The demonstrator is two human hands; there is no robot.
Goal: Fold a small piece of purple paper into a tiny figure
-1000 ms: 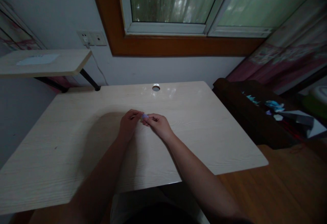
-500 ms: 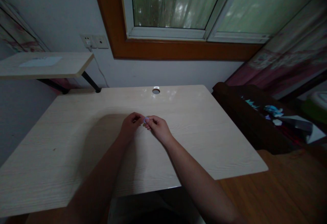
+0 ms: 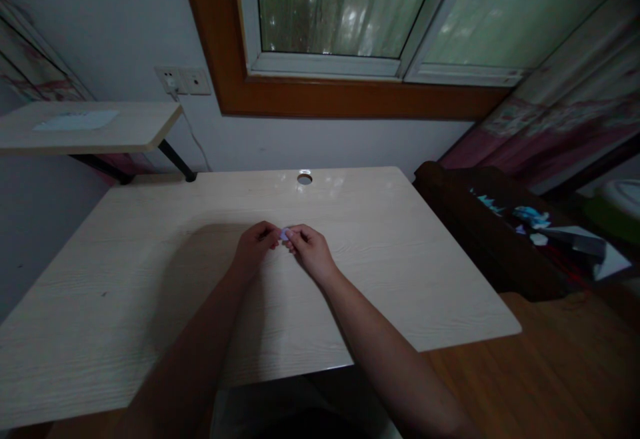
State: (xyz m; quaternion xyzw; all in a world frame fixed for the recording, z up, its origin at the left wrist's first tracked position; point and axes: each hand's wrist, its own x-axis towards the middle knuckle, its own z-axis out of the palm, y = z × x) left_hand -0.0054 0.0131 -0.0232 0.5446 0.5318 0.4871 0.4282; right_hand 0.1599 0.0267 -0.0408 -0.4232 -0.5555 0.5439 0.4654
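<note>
My left hand [image 3: 254, 247] and my right hand [image 3: 312, 251] meet over the middle of a pale wooden desk [image 3: 125, 292]. Both pinch a small pale bluish-white piece [image 3: 284, 233], held between the fingertips just above the desktop. The fingers of each hand are curled in and pressed onto it. What the piece is cannot be made out in the dim light.
A round cable hole [image 3: 305, 179] sits near the desk's far edge. A raised side shelf [image 3: 90, 129] with a sheet on it stands at the left. A dark cabinet [image 3: 480, 225] with small coloured bits and a dark box stands to the right. Wooden floor lies beside the desk.
The hands have stayed together on the small piece, with only slight finger shifts. The view tilted a little downward since the earliest frame.
</note>
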